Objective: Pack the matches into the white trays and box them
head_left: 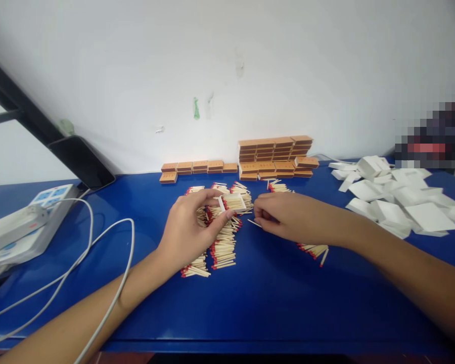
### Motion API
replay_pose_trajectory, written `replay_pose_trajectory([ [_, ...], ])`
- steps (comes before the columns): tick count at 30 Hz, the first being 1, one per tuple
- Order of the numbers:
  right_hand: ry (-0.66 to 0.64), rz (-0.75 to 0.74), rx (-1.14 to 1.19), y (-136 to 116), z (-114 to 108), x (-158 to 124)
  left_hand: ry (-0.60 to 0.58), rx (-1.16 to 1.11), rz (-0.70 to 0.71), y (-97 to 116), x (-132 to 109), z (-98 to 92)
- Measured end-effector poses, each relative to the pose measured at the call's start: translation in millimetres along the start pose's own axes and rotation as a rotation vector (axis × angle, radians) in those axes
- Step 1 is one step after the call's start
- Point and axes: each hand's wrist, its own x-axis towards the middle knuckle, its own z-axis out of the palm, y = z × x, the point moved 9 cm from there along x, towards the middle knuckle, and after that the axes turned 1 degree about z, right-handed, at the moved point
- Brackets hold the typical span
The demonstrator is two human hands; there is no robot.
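Note:
A small white matchbox tray [233, 203], filled with red-tipped matches, is held between the thumb and fingers of my left hand [193, 222]. Just right of the tray, my right hand [291, 216] is closed with its fingers curled in, and a single match [254, 222] sticks out from under its fingertips. Rows of loose matches [223, 250] lie on the blue table below and around my left hand. More matches [314, 251] show beneath my right hand, and another pile [279, 187] lies behind it, partly hidden.
Orange-brown matchboxes [275, 150] are stacked against the wall, with a lower row [200, 166] to their left. White empty trays [398, 194] are heaped at the right. A power strip [49, 217] and white cables [92, 242] occupy the left, one cable crossing my left forearm.

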Motion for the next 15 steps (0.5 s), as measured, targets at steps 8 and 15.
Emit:
replay_pose_trajectory([
  [8, 0.029, 0.161, 0.173, 9.1, 2.1, 5.1, 0.004, 0.006, 0.009, 1.5, 0.1, -0.1],
  [15, 0.155, 0.003, 0.147, 8.0, -0.1, 9.1, 0.007, -0.002, 0.01, 0.7, -0.2, -0.8],
])
